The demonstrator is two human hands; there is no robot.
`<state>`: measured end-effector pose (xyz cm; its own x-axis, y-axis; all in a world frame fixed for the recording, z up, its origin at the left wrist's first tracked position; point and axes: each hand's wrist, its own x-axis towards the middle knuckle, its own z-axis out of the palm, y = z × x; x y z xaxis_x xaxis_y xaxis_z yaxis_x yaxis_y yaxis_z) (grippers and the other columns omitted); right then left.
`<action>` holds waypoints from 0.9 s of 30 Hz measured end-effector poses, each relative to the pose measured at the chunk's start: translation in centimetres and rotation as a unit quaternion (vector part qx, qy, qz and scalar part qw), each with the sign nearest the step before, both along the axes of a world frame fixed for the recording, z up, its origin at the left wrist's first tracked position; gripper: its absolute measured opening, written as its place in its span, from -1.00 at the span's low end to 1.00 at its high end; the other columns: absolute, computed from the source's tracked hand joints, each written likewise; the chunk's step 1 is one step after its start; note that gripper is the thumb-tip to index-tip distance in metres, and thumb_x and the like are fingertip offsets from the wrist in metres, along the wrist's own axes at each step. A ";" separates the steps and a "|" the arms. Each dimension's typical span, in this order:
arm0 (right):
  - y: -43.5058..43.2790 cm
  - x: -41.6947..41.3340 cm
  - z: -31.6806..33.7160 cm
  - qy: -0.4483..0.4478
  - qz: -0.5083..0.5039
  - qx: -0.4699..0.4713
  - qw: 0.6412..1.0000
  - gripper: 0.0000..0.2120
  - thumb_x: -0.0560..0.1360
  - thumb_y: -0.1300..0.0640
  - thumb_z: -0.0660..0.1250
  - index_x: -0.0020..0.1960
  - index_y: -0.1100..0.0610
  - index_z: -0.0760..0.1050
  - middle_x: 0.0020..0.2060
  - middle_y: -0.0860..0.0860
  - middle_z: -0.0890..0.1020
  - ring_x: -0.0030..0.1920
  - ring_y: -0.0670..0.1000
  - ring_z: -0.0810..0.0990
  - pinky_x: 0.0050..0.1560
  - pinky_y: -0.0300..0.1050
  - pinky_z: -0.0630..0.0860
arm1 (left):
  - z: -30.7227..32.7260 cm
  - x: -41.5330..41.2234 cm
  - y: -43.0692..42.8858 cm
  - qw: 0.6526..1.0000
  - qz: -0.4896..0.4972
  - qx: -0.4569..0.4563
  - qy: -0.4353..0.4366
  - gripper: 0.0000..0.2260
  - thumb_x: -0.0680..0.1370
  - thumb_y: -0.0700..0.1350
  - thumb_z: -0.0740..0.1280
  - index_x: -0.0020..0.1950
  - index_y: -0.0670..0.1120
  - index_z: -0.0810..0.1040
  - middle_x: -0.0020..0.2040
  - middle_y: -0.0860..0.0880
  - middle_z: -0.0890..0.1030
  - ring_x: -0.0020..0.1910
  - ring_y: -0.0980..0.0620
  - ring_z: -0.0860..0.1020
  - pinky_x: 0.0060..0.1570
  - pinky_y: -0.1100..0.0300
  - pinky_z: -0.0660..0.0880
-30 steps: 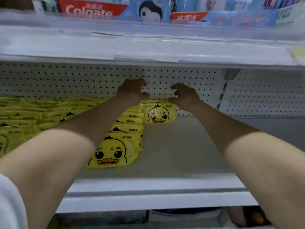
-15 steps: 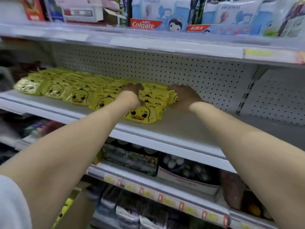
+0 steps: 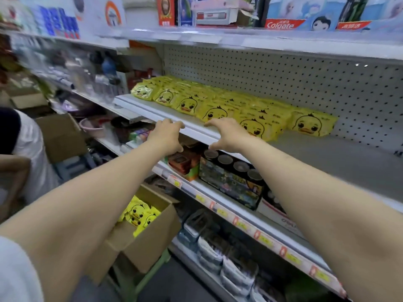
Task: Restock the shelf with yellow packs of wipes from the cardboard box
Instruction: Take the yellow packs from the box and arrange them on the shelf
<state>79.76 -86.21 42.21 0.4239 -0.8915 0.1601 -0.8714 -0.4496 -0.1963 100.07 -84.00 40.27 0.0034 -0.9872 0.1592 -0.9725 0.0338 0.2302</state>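
Overhead, in the one head view, Colgate boxes (image 3: 281,23) line the top shelf at the upper right of the frame. A white pegboard (image 3: 283,79) backs the bay beneath them. On the tier below the wipes sit a dark tray of round-lidded tubs (image 3: 233,177) and, just left of it, a red and orange carton (image 3: 185,162). Price tags (image 3: 261,238) run along that tier's edge. Another person's white sleeve (image 3: 28,149) shows at the left edge of the frame.

The left hand (image 3: 168,136) and the right hand (image 3: 229,134) hover side by side in front of the shelf (image 3: 327,158), at its front lip. Both are empty, with the fingers loosely spread and bent. The right hand hides part of one front pack. The left forearm crosses the picture over the left part of the cardboard box (image 3: 150,238).

The yellow packs (image 3: 218,105) fill the left and middle of the shelf in files running front to back. The whole block slants from upper centre down toward the right. Their duck faces point out toward the aisle, and their long sides lie along the shelf's length. One pack (image 3: 309,125) lies at the right end of the block, near the pegboard, with its face tipped forward. More packs (image 3: 139,212) stand on end in the open box at lower centre, faces up toward the camera. The box rests on something green (image 3: 157,267).
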 end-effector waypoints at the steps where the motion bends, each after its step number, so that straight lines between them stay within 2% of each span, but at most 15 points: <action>1: -0.2 1.3 -0.3 0.001 0.011 0.005 1.000 -0.28 0.39 -0.04 0.54 0.47 -0.09 0.32 0.43 0.03 0.40 0.43 0.13 0.31 0.36 0.12 0.36 | -0.2 1.2 0.2 1.000 0.010 0.000 -0.009 -0.31 0.40 -0.02 0.54 0.46 0.04 0.32 0.33 -0.16 0.35 0.36 -0.22 0.28 0.21 -0.16 0.46; 4: -1.0 5.2 -1.4 0.006 0.046 0.012 0.999 -0.27 0.37 -0.05 0.56 0.46 -0.09 0.33 0.43 0.00 0.41 0.43 0.12 0.32 0.36 0.11 0.36 | -0.8 4.9 0.2 0.999 0.032 0.003 -0.024 -0.37 0.41 -0.01 0.51 0.43 0.02 0.35 0.29 -0.17 0.37 0.31 -0.25 0.30 0.15 -0.13 0.47; 7: -2.6 9.0 -3.0 0.007 0.072 0.011 0.997 -0.28 0.34 -0.04 0.57 0.43 -0.06 0.38 0.34 0.01 0.49 0.34 0.10 0.42 0.27 0.03 0.44 | -2.1 8.3 -0.7 0.998 0.055 0.018 -0.023 -0.39 0.42 -0.04 0.50 0.42 0.04 0.35 0.29 -0.17 0.37 0.29 -0.24 0.31 0.16 -0.15 0.45; 10: -4.9 13.0 -5.3 0.015 0.095 0.026 0.995 -0.29 0.32 -0.02 0.56 0.42 -0.04 0.40 0.26 0.02 0.52 0.27 0.09 0.46 0.22 0.05 0.49 | -4.2 11.8 -2.6 0.996 0.070 0.045 -0.026 -0.34 0.42 -0.02 0.51 0.46 0.05 0.32 0.35 -0.16 0.34 0.35 -0.23 0.28 0.22 -0.15 0.43; 14: -9.2 18.7 -9.9 0.036 0.095 0.068 0.992 -0.31 0.36 -0.04 0.54 0.43 -0.06 0.37 0.28 0.03 0.48 0.28 0.10 0.43 0.22 0.08 0.46 | -8.7 17.3 -6.5 0.994 0.067 0.072 -0.038 -0.39 0.45 -0.08 0.48 0.46 0.04 0.33 0.37 -0.16 0.34 0.38 -0.21 0.28 0.22 -0.13 0.44; 17: -12.4 23.0 -14.3 0.046 0.097 0.126 0.986 -0.31 0.37 -0.04 0.54 0.43 -0.05 0.38 0.34 0.07 0.47 0.33 0.13 0.42 0.26 0.07 0.45 | -13.0 21.7 -9.3 0.991 0.063 0.118 -0.030 -0.44 0.49 -0.08 0.42 0.46 0.06 0.33 0.36 -0.15 0.35 0.38 -0.20 0.26 0.22 -0.15 0.43; 21: -15.3 28.0 -20.6 0.048 0.080 0.211 0.973 -0.35 0.36 -0.02 0.56 0.39 -0.02 0.43 0.33 0.07 0.50 0.30 0.13 0.47 0.23 -0.03 0.45 | -19.0 27.1 -12.0 0.980 0.044 0.191 -0.038 -0.35 0.41 0.00 0.52 0.45 0.04 0.35 0.33 -0.17 0.38 0.34 -0.23 0.33 0.23 -0.17 0.43; 24: -16.6 30.4 -24.7 0.060 0.057 0.275 0.958 -0.31 0.36 -0.05 0.57 0.43 -0.01 0.40 0.35 0.08 0.50 0.33 0.15 0.46 0.29 0.03 0.45 | -23.3 30.1 -13.5 0.968 0.035 0.248 -0.034 -0.34 0.41 0.02 0.53 0.45 0.05 0.34 0.32 -0.16 0.39 0.34 -0.21 0.33 0.24 -0.16 0.44; 27: -17.5 31.6 -28.9 0.077 0.032 0.336 0.938 -0.31 0.38 -0.04 0.56 0.44 0.01 0.40 0.37 0.10 0.49 0.34 0.15 0.46 0.31 0.02 0.44 | -27.7 32.7 -15.1 0.956 0.018 0.293 -0.025 -0.35 0.42 0.05 0.52 0.45 0.08 0.35 0.34 -0.15 0.39 0.36 -0.21 0.31 0.24 -0.13 0.43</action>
